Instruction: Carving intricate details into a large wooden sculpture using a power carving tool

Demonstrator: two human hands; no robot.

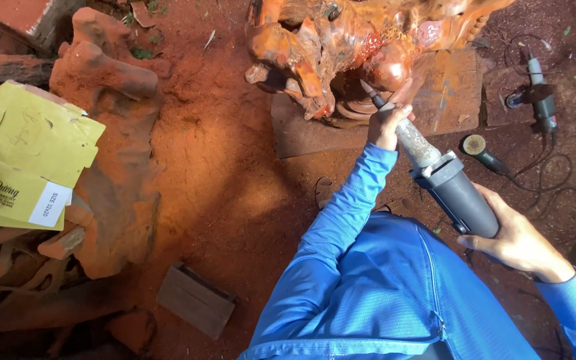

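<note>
At the far left we see yellow cardboard boxes (31, 157) stacked on rough root pieces, beside a large reddish root slab (115, 167) lying on the red earth floor (221, 180), and nearer us a small grey wooden block (196, 300). Toward the middle, our left hand (388, 123) reaches forward in its blue sleeve (341, 227), fingers clenched around the dusty neck of the grinder (445, 180), close behind the pointed burr (370, 92); we judge this grip steadies the tip where it meets the wood. The burr touches the underside of the glossy orange root carving (341, 40), which rests on a flat board (448, 93), probably to keep it off the dirt. Our right hand (518, 240) wraps the grinder's grey body from below, fingers closed on it, carrying its weight. Farther right, two other power tools (541, 100) (485, 155) lie on the ground with their cords, within reach.
</note>
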